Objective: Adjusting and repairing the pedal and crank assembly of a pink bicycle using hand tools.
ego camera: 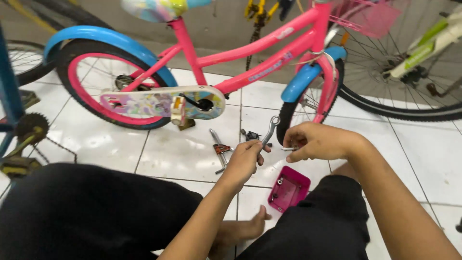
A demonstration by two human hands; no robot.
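Head view: a person's left hand [244, 159] is closed around the lower end of a metal wrench [270, 131], whose long axis tilts up and to the right, ring end uppermost. The right hand [317, 141] pinches a small metal part [290, 149] just beside it, above the white tiled floor [183, 154]. A pink tray [288, 190] lies below; pliers [220, 149] lie to the left, near the pink bicycle [260, 53].

bicycle frame [269, 45]: pink
mudguards [96, 36]: blue
chain guard [144, 102]: pastel, multicoloured print
spanner [270, 131]: silver
tray [288, 189]: magenta
floor tiles [187, 149]: white
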